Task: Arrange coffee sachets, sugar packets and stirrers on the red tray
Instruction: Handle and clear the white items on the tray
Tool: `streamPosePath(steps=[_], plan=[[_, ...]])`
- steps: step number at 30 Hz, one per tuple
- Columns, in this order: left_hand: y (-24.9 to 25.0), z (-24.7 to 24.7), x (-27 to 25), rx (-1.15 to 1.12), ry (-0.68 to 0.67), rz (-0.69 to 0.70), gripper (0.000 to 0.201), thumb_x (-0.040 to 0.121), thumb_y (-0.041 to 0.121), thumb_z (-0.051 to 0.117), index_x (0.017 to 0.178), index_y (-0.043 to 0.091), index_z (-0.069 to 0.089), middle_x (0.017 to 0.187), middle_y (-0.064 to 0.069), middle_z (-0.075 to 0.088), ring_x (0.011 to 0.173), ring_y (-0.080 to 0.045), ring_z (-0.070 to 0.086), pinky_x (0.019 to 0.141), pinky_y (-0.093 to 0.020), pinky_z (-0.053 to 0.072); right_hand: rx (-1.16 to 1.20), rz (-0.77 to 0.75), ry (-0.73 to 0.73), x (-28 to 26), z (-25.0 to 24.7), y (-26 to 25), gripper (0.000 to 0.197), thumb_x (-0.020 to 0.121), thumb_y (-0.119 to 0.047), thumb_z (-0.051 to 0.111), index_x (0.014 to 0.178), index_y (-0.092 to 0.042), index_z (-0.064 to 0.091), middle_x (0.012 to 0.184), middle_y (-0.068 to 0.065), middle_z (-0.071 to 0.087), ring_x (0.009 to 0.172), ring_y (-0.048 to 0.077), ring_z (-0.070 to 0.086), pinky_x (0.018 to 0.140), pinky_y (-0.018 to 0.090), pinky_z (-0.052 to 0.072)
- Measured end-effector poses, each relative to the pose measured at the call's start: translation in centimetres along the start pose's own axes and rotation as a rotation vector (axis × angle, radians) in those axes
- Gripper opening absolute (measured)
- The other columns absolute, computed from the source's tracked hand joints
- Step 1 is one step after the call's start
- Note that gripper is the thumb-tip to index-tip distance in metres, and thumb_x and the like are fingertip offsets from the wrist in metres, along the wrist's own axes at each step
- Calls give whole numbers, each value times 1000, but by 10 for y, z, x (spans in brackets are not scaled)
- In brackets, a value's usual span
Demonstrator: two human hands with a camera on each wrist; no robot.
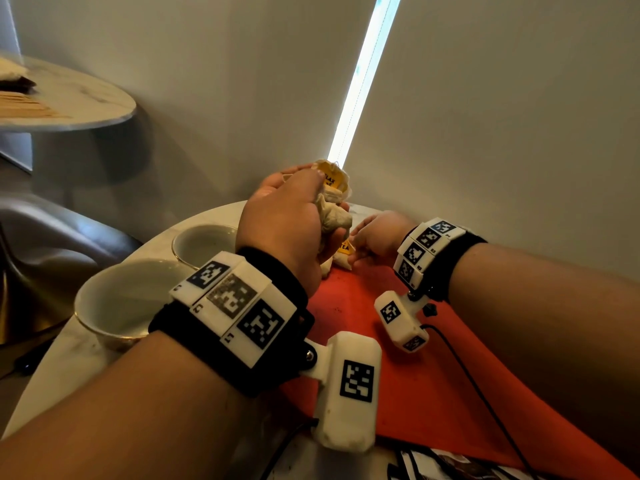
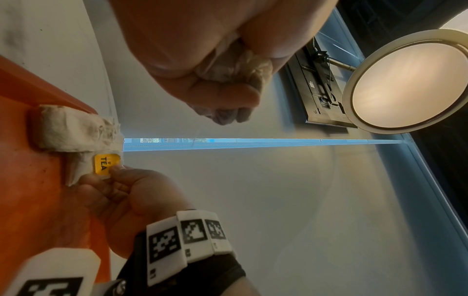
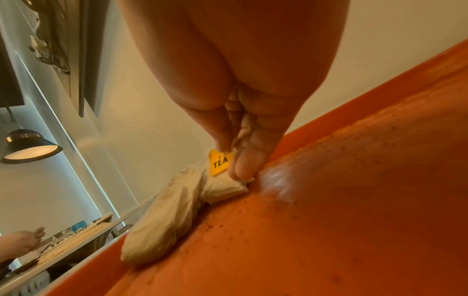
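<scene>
My left hand (image 1: 313, 202) is raised above the far end of the red tray (image 1: 398, 362) and grips a crumpled bunch of tea bags (image 1: 334, 206), one with a yellow tag. The same bunch (image 2: 235, 66) bulges out of the fist in the left wrist view. Lower down, my right hand (image 1: 356, 249) pinches the yellow TEA tag (image 3: 219, 164) of a tea bag lying on the tray's far corner. Beside it lies another pale tea bag (image 3: 164, 216). Wooden stirrers (image 1: 26, 107) lie on a separate round table at the back left.
Two empty white cups (image 1: 121, 299) (image 1: 204, 244) stand on the marble table left of the tray. A wall runs close behind the tray. Printed packets (image 1: 450, 465) lie at the table's near edge. Crumbs dot the tray floor (image 3: 329, 220). A lamp (image 3: 30, 149) hangs beyond.
</scene>
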State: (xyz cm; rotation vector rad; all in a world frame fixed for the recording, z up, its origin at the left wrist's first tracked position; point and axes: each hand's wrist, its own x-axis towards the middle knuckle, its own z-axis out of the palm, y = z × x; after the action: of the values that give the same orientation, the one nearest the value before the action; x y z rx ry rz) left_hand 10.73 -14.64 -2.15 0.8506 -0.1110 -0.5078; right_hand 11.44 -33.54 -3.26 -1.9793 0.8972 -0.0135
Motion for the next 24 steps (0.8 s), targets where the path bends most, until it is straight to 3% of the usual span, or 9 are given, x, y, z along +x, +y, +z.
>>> streamPosePath(steps=[3, 6, 8, 11, 14, 17, 24], plan=[[-1, 1, 1, 0, 0, 14, 28, 96, 31, 62, 122, 20, 64, 87, -11, 72, 55, -16, 67, 41, -21, 45, -89, 11, 37, -1, 2, -1, 4, 99, -3, 58, 98, 0, 56, 75, 14, 62, 70, 27, 65, 71, 36, 56], [-1, 2, -1, 7, -28, 3, 29, 96, 29, 61, 123, 19, 64, 89, -12, 71, 54, -16, 65, 41, -20, 44, -200, -73, 137, 0, -7, 1, 16, 95, -16, 68, 105, -5, 63, 88, 11, 67, 83, 29, 69, 85, 43, 58], [0, 2, -2, 7, -46, -2, 26, 97, 26, 59, 122, 23, 64, 90, -14, 70, 56, -18, 64, 40, -21, 45, -197, -182, 198, -5, -14, 0, 19, 93, -26, 70, 104, -12, 65, 93, 7, 68, 79, 24, 67, 73, 39, 58], [-1, 3, -4, 26, -83, 17, 23, 100, 23, 55, 121, 25, 63, 86, -16, 70, 54, -19, 60, 39, -21, 43, 81, -350, 66, -19, -23, -2, 20, 94, -30, 68, 95, -11, 64, 81, 5, 61, 62, 16, 55, 52, 29, 44], [-1, 4, -6, 46, -97, 7, 19, 102, 24, 54, 119, 25, 62, 83, -16, 71, 52, -16, 60, 38, -20, 43, 274, -411, -89, -40, -32, -10, 32, 93, -43, 64, 91, -11, 63, 72, 3, 55, 60, 15, 50, 53, 28, 38], [-1, 4, -7, 78, -97, 21, 15, 103, 26, 55, 116, 26, 62, 91, -16, 71, 50, -13, 63, 39, -19, 43, 329, -455, -148, -59, -36, -16, 44, 76, -53, 65, 89, -10, 63, 72, 2, 56, 60, 15, 51, 55, 28, 39], [-4, 2, -5, 80, -133, 46, 22, 101, 25, 58, 122, 19, 61, 84, -14, 66, 47, -15, 57, 39, -21, 43, 341, -593, -241, -80, -21, -18, 20, 74, -22, 75, 83, -11, 61, 75, 8, 61, 60, 16, 53, 50, 27, 41]])
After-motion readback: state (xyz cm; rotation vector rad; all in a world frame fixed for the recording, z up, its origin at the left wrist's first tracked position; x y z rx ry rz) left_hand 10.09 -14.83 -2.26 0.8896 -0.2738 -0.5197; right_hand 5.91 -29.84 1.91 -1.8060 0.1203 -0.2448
